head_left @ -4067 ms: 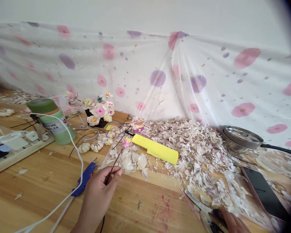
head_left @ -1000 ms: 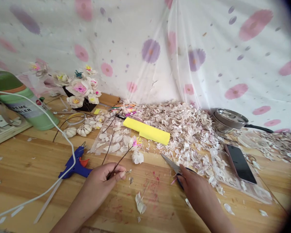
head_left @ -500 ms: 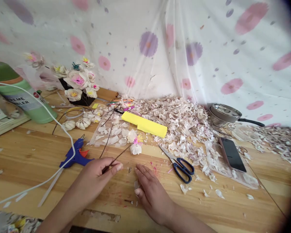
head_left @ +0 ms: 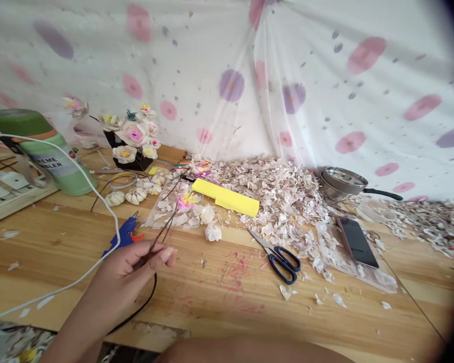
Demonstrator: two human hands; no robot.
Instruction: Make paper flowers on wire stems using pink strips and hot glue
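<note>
Left hand (head_left: 128, 264): thumb and fingers (head_left: 164, 253) pinched together on the lower end of a thin dark wire stem (head_left: 162, 233), low over the bench (head_left: 219, 302). The stem rises away from the hand to a pink-and-yellow paper flower (head_left: 185, 200), which sits above a clear tray of petals (head_left: 161, 214).

Right hand: out of frame; fingers cannot be assessed.

A blue glue gun (head_left: 123, 237) on a white cable (head_left: 98, 201) lies just left of the hand. Scissors (head_left: 282, 258) lie shut to the right, well apart.

The green tumbler (head_left: 49, 151) has a partly readable label: "REME" over "BLER". The phone (head_left: 355, 242) screen is dark, with no writing legible.
</note>
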